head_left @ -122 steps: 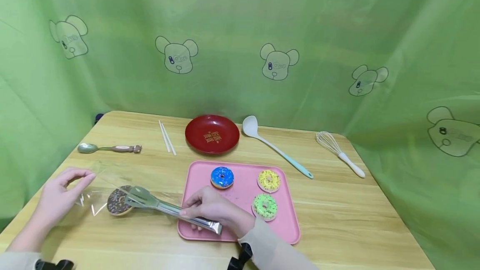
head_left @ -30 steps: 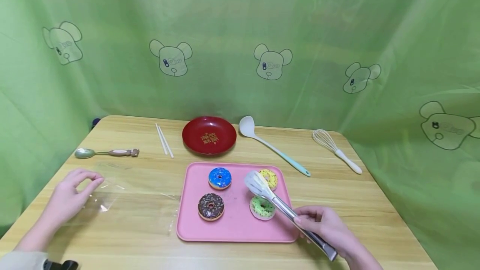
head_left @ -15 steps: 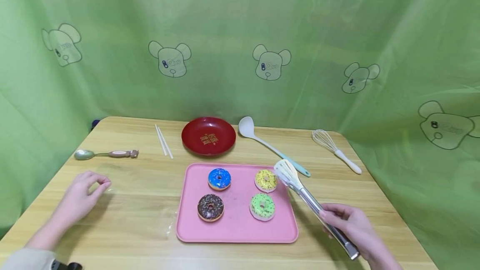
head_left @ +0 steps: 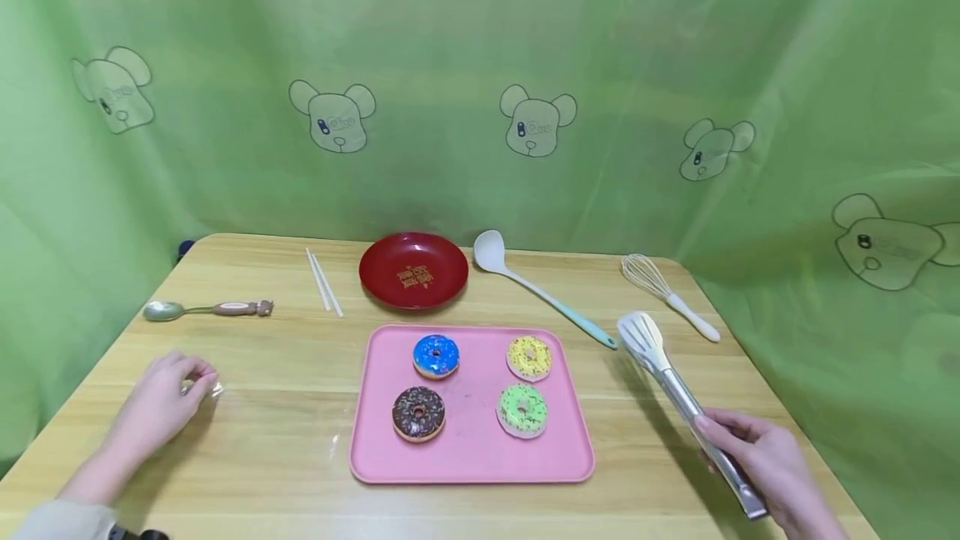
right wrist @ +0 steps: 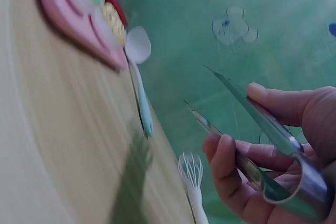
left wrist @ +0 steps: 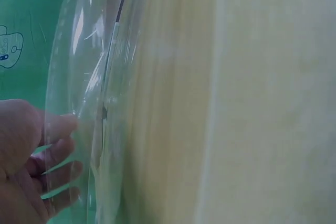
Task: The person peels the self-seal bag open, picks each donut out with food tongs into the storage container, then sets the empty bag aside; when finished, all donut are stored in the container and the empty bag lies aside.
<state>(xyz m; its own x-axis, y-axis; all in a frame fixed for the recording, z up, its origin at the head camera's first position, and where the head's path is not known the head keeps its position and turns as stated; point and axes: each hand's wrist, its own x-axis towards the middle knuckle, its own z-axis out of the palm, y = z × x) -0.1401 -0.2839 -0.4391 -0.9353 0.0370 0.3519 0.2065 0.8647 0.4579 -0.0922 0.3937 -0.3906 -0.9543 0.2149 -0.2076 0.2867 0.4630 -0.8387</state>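
Observation:
My left hand (head_left: 153, 407) pinches the edge of a clear plastic bag (left wrist: 86, 51) between thumb and forefinger, above the left of the table. In the left wrist view the see-through film hangs in front of the fingers. At the right, my right hand (head_left: 761, 457) grips metal tongs (head_left: 686, 398) around their arms, slotted heads pointing away from me. The right wrist view shows the two arms of the tongs spread apart with nothing between them. A pink tray (head_left: 472, 461) holds a blue donut (head_left: 437, 365), a chocolate donut (head_left: 418, 427), a yellow donut (head_left: 528, 369) and a green donut (head_left: 522, 423).
Along the back lie a spoon (head_left: 243, 308), white chopsticks (head_left: 324, 282), a red plate (head_left: 375, 277), a ladle (head_left: 551, 300) and a whisk (head_left: 693, 319). A green curtain (head_left: 435, 182) stands behind the wooden table (head_left: 262, 482).
The chocolate donut has gone from inside the plastic bag onto the tray. The tongs have moved right, away from the tray. My left hand has lowered slightly, still pinching the plastic bag.

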